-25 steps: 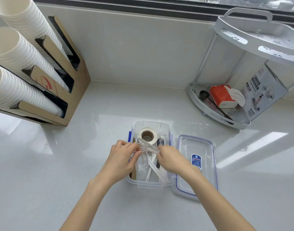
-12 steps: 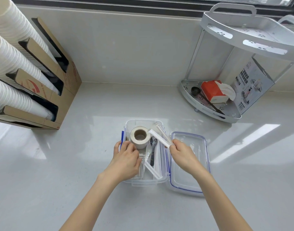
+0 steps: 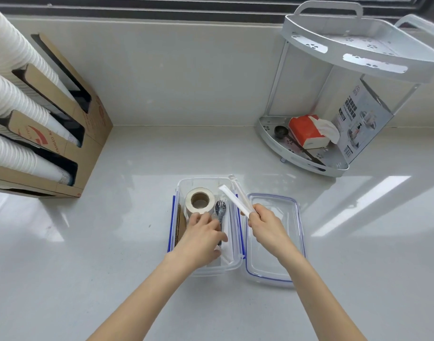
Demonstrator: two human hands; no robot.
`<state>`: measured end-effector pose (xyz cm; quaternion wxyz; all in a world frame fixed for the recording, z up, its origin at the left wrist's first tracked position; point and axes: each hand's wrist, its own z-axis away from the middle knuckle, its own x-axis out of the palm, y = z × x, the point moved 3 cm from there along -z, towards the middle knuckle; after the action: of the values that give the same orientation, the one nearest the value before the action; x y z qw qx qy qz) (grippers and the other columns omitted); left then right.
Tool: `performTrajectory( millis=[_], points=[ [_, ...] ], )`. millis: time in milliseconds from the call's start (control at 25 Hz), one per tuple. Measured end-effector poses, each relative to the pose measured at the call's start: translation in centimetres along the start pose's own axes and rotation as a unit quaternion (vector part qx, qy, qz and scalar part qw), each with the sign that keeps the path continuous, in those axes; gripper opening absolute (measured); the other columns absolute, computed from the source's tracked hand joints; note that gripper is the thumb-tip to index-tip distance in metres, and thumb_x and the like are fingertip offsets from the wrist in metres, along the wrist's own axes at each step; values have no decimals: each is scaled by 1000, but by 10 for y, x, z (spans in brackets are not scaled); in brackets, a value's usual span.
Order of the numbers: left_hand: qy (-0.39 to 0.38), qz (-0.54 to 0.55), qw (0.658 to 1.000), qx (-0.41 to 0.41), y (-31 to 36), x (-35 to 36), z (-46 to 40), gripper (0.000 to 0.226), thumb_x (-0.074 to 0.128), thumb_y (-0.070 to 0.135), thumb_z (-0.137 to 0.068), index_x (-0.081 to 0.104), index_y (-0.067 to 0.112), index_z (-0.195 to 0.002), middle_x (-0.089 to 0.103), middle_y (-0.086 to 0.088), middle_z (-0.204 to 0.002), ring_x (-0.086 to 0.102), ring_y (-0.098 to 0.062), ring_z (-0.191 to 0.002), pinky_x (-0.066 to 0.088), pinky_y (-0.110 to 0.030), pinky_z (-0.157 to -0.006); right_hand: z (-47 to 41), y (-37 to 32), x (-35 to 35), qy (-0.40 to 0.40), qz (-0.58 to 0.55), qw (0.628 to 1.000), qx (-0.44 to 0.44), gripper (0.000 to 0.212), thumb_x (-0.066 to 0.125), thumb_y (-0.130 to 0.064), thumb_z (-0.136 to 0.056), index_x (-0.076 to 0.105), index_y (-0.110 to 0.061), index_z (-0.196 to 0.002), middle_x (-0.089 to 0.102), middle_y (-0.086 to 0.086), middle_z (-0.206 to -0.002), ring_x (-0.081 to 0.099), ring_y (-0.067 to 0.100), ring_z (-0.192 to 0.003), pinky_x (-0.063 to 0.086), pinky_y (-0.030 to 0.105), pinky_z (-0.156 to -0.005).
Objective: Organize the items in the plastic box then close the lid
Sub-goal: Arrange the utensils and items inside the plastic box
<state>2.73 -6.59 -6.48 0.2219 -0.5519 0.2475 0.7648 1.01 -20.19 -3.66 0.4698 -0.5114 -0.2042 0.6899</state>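
A clear plastic box [image 3: 184, 184] with blue clips stands on the counter, its lid [image 3: 272, 264] lying flat to its right. Inside are a roll of tape [image 3: 200, 200], a black wrapped fork [image 3: 220, 209], a brown cardboard piece [image 3: 180, 225] and a white wrapped straw [image 3: 227, 252]. My left hand [image 3: 202, 236] reaches into the box, fingers spread over the items, touching the tape roll's near side. My right hand [image 3: 266, 223] holds wrapped straws [image 3: 235, 196] above the box's right wall, tilted up and away.
A cardboard dispenser [image 3: 85, 134] with stacks of white paper cups [image 3: 16, 99] stands at the left. A white corner rack [image 3: 307, 153] at the back right holds a red tissue pack [image 3: 305, 131], a black scoop and a printed box.
My right hand has lifted the wrapped straws out of the box toward the right. My left hand has moved down into the box, near the tape roll.
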Motion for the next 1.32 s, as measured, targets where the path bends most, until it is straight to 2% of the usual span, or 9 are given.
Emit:
performTrajectory(
  millis=[280,440,560,680,800,960,1040,1200,1320],
  points=[
    [20,-8,999,39,8,1,-6,18,50,25,-86,58,19,-101,58,-4,-110,42,-23,-109,26,-35,-92,6,0,0,-18,-39,999,1,26,38,-24,-94,55,-6,-103,42,-4,-64,39,12,-57,35,28,-60],
    [175,109,978,37,-7,-24,3,11,54,25,-84,62,17,-88,68,-1,-91,57,-25,-86,36,-30,-71,4,2,5,-47,-92,994,43,19,35,-19,-94,52,-15,-89,44,-4,-66,37,9,-51,33,19,-48],
    [298,163,939,54,-7,-41,20,13,53,29,-79,63,21,-79,69,2,-75,54,-15,-69,38,-19,-56,5,-1,15,-109,-152,979,79,20,30,-14,-95,47,-15,-84,58,2,-74,52,8,-51,38,16,-44],
    [312,187,924,114,7,-42,29,13,51,27,-78,63,22,-80,69,4,-78,52,-9,-73,43,-21,-61,7,-5,23,-156,-283,942,92,19,32,-12,-95,51,-9,-94,59,7,-78,61,14,-62,49,22,-54],
    [279,174,933,145,17,-31,32,10,51,23,-80,61,23,-84,69,6,-84,55,-9,-82,47,-22,-69,8,-9,22,-128,-383,909,108,22,31,-10,-96,53,-13,-99,57,6,-75,60,14,-61,50,24,-51],
    [275,204,930,131,21,-24,34,18,46,18,-82,62,21,-90,71,5,-90,55,-6,-86,47,-22,-74,9,-6,20,-96,-259,958,77,40,27,-4,-92,35,-8,-131,56,2,-80,54,18,-83,51,34,-89],
    [301,238,919,85,18,-23,34,20,43,18,-83,60,22,-92,68,5,-92,55,-6,-87,46,-23,-73,9,-7,24,-97,-236,965,63,50,26,-5,-93,20,-10,-142,58,7,-92,56,14,-77,56,22,-73],
    [270,440,845,-139,5,-17,25,24,43,15,-89,56,15,-110,56,5,-102,55,-11,-96,45,-24,-85,3,-11,35,-103,-190,976,31,44,26,-3,-93,31,-5,-137,54,1,-76,48,9,-59,48,11,-48],
    [122,680,700,-183,3,-13,8,24,38,21,-93,60,16,-101,60,-5,-98,56,-17,-90,47,-31,-81,4,-17,42,-84,-131,988,-18,41,25,-4,-93,41,-12,-130,58,3,-87,52,14,-67,50,24,-63]
  ],
)
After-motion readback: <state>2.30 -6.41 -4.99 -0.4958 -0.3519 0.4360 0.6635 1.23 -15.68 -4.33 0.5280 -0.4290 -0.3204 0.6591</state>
